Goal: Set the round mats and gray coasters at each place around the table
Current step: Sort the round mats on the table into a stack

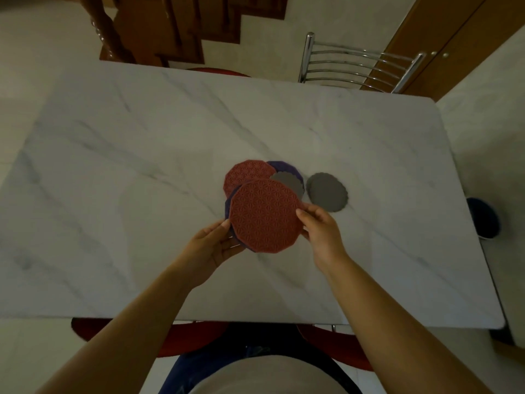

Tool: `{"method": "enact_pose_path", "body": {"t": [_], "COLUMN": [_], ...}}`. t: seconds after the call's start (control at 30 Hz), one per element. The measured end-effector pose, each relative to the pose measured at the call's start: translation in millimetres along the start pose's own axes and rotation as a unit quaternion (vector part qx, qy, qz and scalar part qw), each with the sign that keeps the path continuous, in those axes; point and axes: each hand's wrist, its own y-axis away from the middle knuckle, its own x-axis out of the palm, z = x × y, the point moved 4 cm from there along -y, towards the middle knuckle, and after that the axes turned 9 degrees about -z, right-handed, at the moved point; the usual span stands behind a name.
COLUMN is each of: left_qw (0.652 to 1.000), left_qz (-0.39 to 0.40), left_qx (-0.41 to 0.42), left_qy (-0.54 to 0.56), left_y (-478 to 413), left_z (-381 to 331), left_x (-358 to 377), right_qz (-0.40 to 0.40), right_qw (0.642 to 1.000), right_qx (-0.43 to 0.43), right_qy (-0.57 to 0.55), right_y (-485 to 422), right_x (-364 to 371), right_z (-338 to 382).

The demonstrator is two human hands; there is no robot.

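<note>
Hands: left hand [216,240] cups the near red mat [265,216] at its left rim, a purple mat [228,207] peeking out beneath; right hand [321,226] pinches the right rim.
Place: held pair sits centre frame, seemingly lifted off the marble table [113,166].
Pile: far red mat [245,174] and far purple mat [287,167] overlap just behind; one gray coaster [287,182] lies on that purple mat, a second gray coaster [326,191] just right.
Risk: peeling the red mat away could drag the purple one loose, or sweep the pile askew.
</note>
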Motion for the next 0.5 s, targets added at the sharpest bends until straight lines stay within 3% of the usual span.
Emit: {"method": "enact_pose_path", "body": {"t": [0.13, 0.5], "left_qw": [0.999, 0.999], "left_qz": [0.024, -0.012], "left_qx": [-0.022, -0.039], "left_qy": [0.005, 0.003], "left_y": [-1, 0], "left_z": [2, 5], "left_x": [7, -1], "right_qz": [0.005, 0.032], "right_qw": [0.999, 0.995], "right_qx": [0.047, -0.084], "right_qy": [-0.017, 0.046], "right_y": [1, 1], "right_x": [-2, -6], "right_z": [-2, 2]}}
